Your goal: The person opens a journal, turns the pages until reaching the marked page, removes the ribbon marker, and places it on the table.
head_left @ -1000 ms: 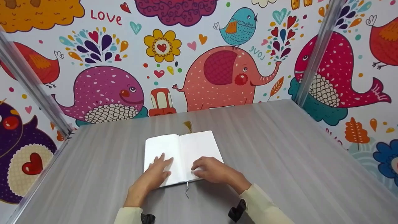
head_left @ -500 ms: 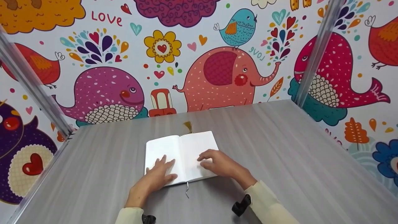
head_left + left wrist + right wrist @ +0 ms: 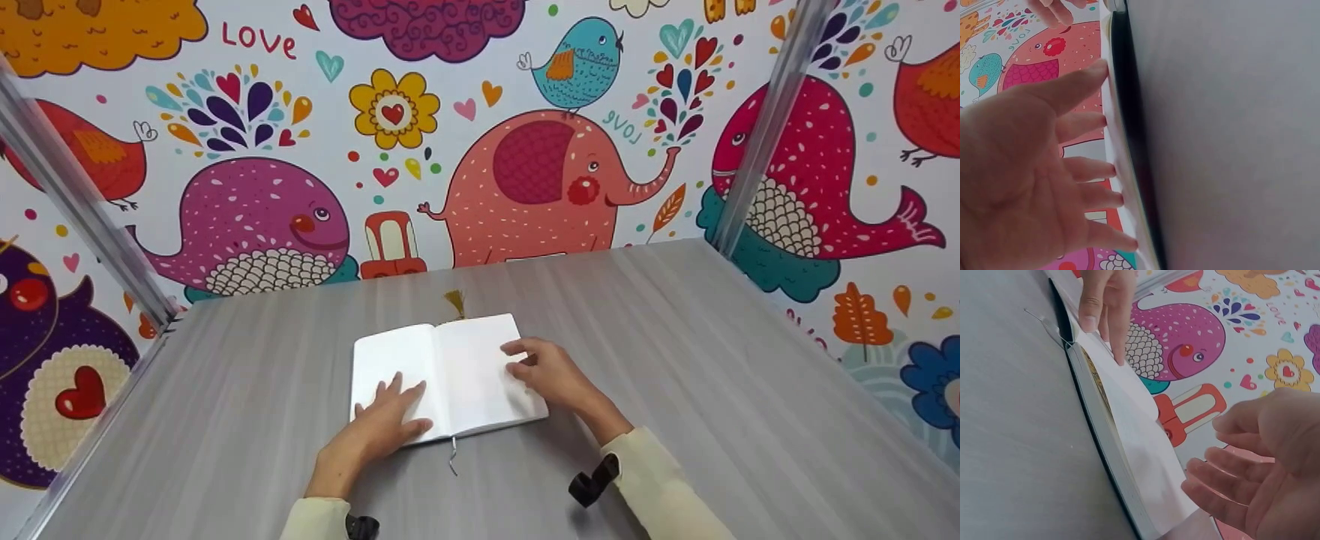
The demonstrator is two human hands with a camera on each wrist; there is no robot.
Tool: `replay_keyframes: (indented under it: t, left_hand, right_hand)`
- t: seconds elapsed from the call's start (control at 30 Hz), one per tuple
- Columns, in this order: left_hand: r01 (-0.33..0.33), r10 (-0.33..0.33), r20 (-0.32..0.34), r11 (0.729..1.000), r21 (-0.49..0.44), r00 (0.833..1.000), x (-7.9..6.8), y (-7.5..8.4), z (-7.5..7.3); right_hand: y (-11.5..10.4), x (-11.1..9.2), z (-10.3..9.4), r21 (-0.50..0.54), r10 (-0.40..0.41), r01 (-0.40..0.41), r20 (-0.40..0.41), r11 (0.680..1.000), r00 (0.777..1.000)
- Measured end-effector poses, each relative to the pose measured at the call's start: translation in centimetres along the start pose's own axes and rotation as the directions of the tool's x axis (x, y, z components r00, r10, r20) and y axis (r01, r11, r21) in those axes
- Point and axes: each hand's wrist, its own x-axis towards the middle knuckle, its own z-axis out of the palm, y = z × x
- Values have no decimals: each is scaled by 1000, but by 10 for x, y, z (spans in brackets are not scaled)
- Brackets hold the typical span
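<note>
My left sleeve (image 3: 315, 519) is pale creamy yellow and ends a bit behind my left hand (image 3: 379, 426); right sleeve (image 3: 664, 484), behind my right hand (image 3: 553, 373), matches. Got 1 black left gadget (image 3: 364, 527) on that sleeve's inner side, plus 1 black right gadget (image 3: 586, 489), kinda chunky and curved.

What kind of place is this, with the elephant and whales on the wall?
Probably a small booth for desk work: a grey wood-grain tabletop with an open notebook on it, walls printed with cartoon animals on three sides, and metal posts at the far corners.
</note>
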Motion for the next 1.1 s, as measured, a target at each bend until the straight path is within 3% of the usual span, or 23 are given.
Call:
replay_keyframes:
  t: [0.2,0.63,0.8,1.1]
  left_hand:
    - [5,-5,6,1000,6,1000,1,0,0]
    - [-3,3,10,1000,2,1000,-1,1,0]
    - [1,-1,10,1000,11,1000,-1,1,-1]
    - [-2,2,-5,1000,11,1000,-1,1,0]
  right_hand:
    - [9,5,-3,111,78,-68,-88,992,993]
    - [23,9,-1,79,228,-218,-146,973,963]
    - [25,9,4,8,221,-222,-146,975,964]
    - [25,6,8,-81,150,-159,-102,984,983]
